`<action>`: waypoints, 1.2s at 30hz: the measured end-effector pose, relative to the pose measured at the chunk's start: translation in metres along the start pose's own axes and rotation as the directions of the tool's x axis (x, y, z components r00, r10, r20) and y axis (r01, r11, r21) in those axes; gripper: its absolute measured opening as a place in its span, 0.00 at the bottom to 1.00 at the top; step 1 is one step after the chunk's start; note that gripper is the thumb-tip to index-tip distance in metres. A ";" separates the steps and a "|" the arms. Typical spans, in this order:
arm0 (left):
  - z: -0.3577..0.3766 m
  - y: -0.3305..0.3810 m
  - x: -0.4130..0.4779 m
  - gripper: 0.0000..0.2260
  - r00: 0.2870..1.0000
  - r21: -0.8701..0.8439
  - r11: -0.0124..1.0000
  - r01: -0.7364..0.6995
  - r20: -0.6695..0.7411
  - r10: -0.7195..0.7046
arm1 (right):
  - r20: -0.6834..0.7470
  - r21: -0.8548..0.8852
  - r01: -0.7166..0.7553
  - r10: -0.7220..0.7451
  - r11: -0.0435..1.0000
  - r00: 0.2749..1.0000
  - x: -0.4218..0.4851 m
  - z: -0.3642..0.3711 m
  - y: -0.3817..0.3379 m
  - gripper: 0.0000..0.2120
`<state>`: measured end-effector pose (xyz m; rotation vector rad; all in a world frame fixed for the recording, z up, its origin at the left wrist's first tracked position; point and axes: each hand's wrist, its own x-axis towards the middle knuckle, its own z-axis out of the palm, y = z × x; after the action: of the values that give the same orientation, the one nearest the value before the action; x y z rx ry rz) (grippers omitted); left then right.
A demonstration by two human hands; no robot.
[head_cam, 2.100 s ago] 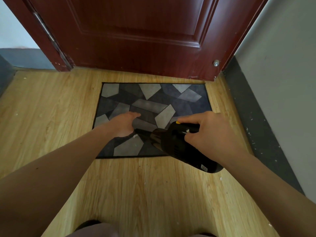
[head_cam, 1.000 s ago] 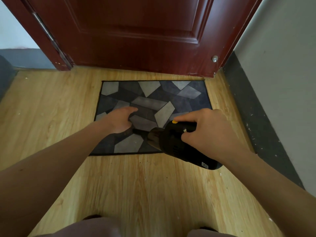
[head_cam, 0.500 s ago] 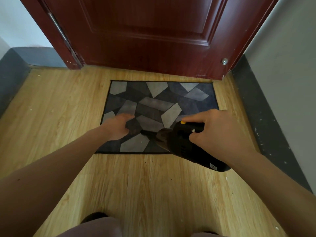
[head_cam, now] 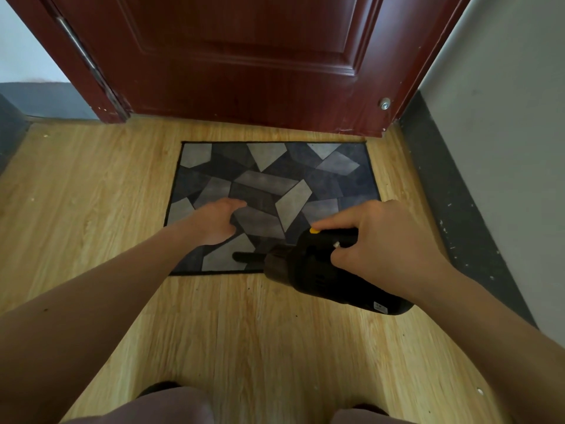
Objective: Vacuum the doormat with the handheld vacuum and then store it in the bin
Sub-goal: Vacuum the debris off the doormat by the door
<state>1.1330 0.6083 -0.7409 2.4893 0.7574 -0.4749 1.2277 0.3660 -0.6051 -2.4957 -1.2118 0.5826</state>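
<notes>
A doormat [head_cam: 275, 175] with a grey and dark geometric pattern lies on the wooden floor in front of the door. My right hand [head_cam: 379, 237] grips the black handheld vacuum [head_cam: 318, 270] by its handle, near a yellow button. The vacuum's narrow nozzle rests on the mat's near edge, pointing left. My left hand [head_cam: 217, 221] lies flat on the mat's left half, fingers spread, pressing it down. No bin is in view.
A dark red door [head_cam: 244, 56] stands shut behind the mat, with a metal stopper [head_cam: 384, 104] low on its right. A grey wall with a dark skirting [head_cam: 452, 194] runs along the right. My knees show at the bottom edge.
The vacuum's nozzle has slid from the mat's middle toward its near edge. My left hand stays pressed on the mat. The camera view has shifted slightly.
</notes>
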 end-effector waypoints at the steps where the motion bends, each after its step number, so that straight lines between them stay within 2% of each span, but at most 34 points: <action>1: 0.000 0.002 0.000 0.26 1.000 0.001 1.000 -0.005 -0.002 0.005 | -0.006 -0.002 -0.007 0.007 1.000 1.000 -0.001 0.000 0.003 0.19; 7: 0.007 0.024 0.007 0.26 0.997 0.023 0.997 -0.075 0.020 0.074 | -0.125 0.017 -0.121 0.122 0.993 0.985 -0.009 -0.005 0.030 0.19; 17: 0.006 0.078 0.025 0.27 0.960 0.127 0.954 -0.273 0.094 0.262 | -0.220 0.098 -0.270 0.285 0.958 0.933 -0.059 0.005 0.062 0.22; 24: 0.012 0.103 0.031 0.26 0.928 0.131 0.923 -0.362 0.142 0.344 | -0.248 0.089 -0.327 0.339 0.941 0.908 -0.072 0.008 0.073 0.22; 30: 0.022 0.114 0.033 0.28 0.923 0.148 0.916 -0.373 0.157 0.351 | -0.361 0.105 -0.340 0.355 0.934 0.863 -0.079 0.010 0.078 0.21; 32: 0.022 0.114 0.034 0.28 0.926 0.143 0.919 -0.367 0.155 0.345 | -0.345 0.104 -0.324 0.340 0.940 0.875 -0.081 0.009 0.078 0.21; 36: 0.022 0.112 0.035 0.27 0.931 0.131 0.926 -0.354 0.150 0.334 | -0.218 0.082 -0.317 0.327 0.945 0.920 -0.082 0.002 0.072 0.21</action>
<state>1.2233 0.5301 -0.7353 2.6326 0.2291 -0.5709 1.2292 0.2583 -0.6202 -2.6541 -0.7008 0.3766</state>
